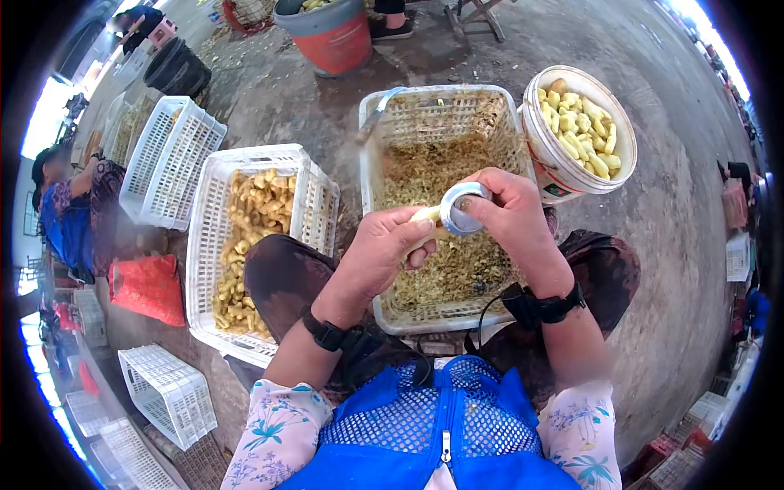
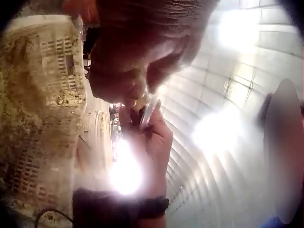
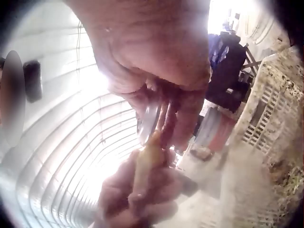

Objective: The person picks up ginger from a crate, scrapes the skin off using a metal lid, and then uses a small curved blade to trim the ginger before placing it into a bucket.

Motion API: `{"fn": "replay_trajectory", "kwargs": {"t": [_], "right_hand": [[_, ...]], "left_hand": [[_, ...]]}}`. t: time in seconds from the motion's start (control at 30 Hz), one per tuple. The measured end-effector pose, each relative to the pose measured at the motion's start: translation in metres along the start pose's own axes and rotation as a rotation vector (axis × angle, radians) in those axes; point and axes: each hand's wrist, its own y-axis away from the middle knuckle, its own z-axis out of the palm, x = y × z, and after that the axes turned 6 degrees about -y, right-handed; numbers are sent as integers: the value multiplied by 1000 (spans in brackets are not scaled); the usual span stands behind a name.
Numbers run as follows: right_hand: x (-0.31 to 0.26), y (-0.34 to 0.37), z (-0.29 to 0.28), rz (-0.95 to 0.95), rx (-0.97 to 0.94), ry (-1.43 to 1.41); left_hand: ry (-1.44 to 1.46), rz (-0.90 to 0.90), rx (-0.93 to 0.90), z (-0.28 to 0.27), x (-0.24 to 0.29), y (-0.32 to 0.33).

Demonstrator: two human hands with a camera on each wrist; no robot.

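Pale yellow ginger piece [image 1: 425, 216] sits in the curled fingers of the left hand [image 1: 389, 242], its free end pointing at the right hand and just beside a silvery-white ring [image 1: 452, 219]. The right hand [image 1: 510, 204] pinches that ring, thumb over its face and fingers behind. Both hands are over the middle basket, close together. In the wrist views glare and blur wash out the fingertips, so whether the ring actually touches the ginger is hard to say.

No writing can be read with confidence; a dark green label [image 1: 559, 191] shows low on the side of the white bucket [image 1: 539, 155], too small to make out.

That bucket, to the right, is filled with pale yellow ginger pieces [image 1: 580, 131]. The middle basket [image 1: 366, 175], white plastic with slotted walls, holds a bed of brown and yellowish scraps [image 1: 445, 282], and a knife-like tool [image 1: 380, 117] lies across its far left corner. On the left, a white crate [image 1: 196, 245] carries tan, knobbly ginger [image 1: 261, 200]. Beyond the basket stands a grey-and-red bucket [image 1: 333, 41] with some pale pieces inside.
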Motion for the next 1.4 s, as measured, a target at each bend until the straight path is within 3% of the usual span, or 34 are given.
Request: {"fn": "replay_trajectory", "kwargs": {"t": [0.07,0.23,0.27,0.33,0.43,0.57,0.7,0.73,0.83,0.93,1.07,1.17,1.2,1.3,1.4], "right_hand": [[-5,-1,0,13,-34,-33],[-3,-2,-8,-3,-107,85],[3,-5,-13,-3,-2,134],[12,-12,-26,-8,202,231],[-3,-10,-40,80,175,94],[-8,4,-4,70,63,22],[2,5,22,82,41,-54],[1,4,19,48,21,45],[5,4,11,54,78,128],[21,-3,-8,217,179,22],[5,6,8,88,122,-62],[3,7,31,-40,67,-12],[5,8,31,0,60,15],[6,3,22,44,31,56],[2,1,16,23,66,135]], "left_hand": [[100,-29,10,0,2,0],[-158,-26,19,4,7,6],[-208,-15,41,7,9,8],[-68,-51,-3,9,11,11],[129,-11,-18,-2,5,3],[201,66,64,-6,-2,-3],[-185,195,240,7,-2,-3],[-298,278,292,10,-5,-3],[-353,297,303,9,-8,-3],[-61,166,228,3,10,7],[-38,194,272,0,-5,-4],[-360,327,330,8,-8,-5],[-343,295,342,9,-9,-5],[89,107,137,3,-5,-6],[286,10,153,0,-3,-8]]}}
